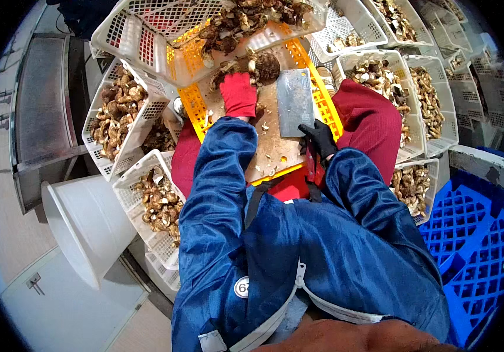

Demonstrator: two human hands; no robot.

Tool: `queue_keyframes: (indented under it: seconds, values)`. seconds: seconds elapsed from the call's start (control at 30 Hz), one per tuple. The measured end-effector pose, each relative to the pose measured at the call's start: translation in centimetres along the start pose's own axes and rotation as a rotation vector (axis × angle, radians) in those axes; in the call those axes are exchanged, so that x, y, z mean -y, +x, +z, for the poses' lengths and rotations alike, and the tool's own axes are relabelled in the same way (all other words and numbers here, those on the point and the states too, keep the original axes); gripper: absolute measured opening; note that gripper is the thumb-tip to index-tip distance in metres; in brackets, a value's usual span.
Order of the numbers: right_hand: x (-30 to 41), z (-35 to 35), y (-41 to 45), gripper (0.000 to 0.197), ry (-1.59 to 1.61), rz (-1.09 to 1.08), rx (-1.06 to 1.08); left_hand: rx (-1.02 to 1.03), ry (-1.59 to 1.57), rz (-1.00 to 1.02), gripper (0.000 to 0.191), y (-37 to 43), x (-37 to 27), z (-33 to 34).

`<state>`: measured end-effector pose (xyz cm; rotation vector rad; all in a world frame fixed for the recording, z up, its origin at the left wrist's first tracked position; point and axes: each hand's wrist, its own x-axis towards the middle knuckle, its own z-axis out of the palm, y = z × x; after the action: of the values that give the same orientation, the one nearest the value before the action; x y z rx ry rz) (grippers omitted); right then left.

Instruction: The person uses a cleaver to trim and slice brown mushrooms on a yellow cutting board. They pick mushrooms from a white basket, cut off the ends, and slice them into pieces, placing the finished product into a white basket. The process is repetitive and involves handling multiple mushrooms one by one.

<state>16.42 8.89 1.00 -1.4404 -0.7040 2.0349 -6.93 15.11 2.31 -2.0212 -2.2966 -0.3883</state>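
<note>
My left hand (238, 96), in a red glove, reaches to mushrooms at the far part of a worn board (265, 149) on a yellow plastic crate (329, 112). Its fingers are partly hidden, so whether it grips one is unclear. A large dark-capped mushroom (267, 69) lies just right of its fingertips. My right hand (318, 137), in a black glove, is closed on a cleaver (295, 103), whose broad grey blade lies over the board's right side. Beyond the board a tilted white basket (146, 55) holds more mushrooms (252, 17). Small scraps lie scattered on the board.
White baskets of mushrooms stand at left (155, 103), lower left (122, 187) and right (414, 110). A white tub (89, 224) lies tipped at lower left. Blue plastic crates (459, 220) are at lower right. A metal-framed trough (42, 97) stands far left.
</note>
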Motion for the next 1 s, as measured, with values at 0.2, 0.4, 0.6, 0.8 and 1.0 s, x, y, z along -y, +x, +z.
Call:
queue_keyframes:
  seconds: [0.2, 0.4, 0.6, 0.8, 1.0]
  values:
    - [0.6, -0.1, -0.2, 0.026, -0.011, 0.01, -0.04, -0.099, -0.815, -0.319, 0.033, -2.8, 2.2, -4.1]
    - [1.1, 0.8, -1.1, 0.023, -0.006, -0.056, -0.058, 0.24, -0.424, -0.253, 0.038, -11.8, 4.0, -4.2]
    - [3.4, 1.3, -5.7, 0.019, -0.173, -0.171, -0.138, 0.256, -0.162, -0.14, 0.045, -14.4, 1.6, -4.1]
    - [2.1, 0.9, -7.3, 0.016, -1.128, -0.617, -0.035, 0.207, -0.524, -0.123, 0.073, -14.2, 1.6, -2.7]
    - [1.8, 2.4, -8.0, 0.021, -1.447, -0.487, 0.1, -0.173, -0.832, -0.61, 0.069, -19.0, 2.7, -3.0]
